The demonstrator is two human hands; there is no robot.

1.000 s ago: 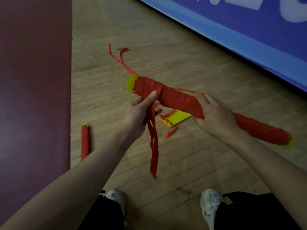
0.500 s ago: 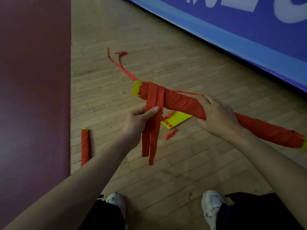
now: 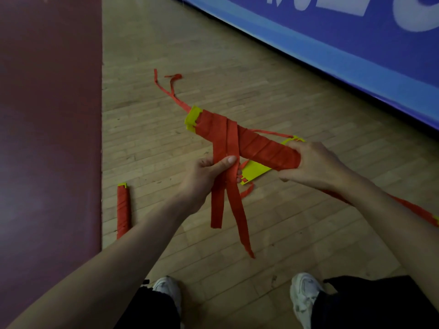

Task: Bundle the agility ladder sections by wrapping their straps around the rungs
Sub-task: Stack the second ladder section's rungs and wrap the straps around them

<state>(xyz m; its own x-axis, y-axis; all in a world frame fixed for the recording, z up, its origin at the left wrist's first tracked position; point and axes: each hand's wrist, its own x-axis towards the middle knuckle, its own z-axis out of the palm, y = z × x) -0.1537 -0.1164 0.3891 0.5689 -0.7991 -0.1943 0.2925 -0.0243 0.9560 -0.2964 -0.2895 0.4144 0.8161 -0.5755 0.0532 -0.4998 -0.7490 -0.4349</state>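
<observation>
Yellow rungs [image 3: 193, 117]; red-strap-wrapped bundle [image 3: 259, 148]

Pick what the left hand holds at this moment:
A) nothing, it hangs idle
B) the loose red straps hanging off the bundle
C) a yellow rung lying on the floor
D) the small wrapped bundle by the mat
B: the left hand pinches the straps just below the bundle, their ends hanging free, while the right hand grips the bundle itself.
</observation>
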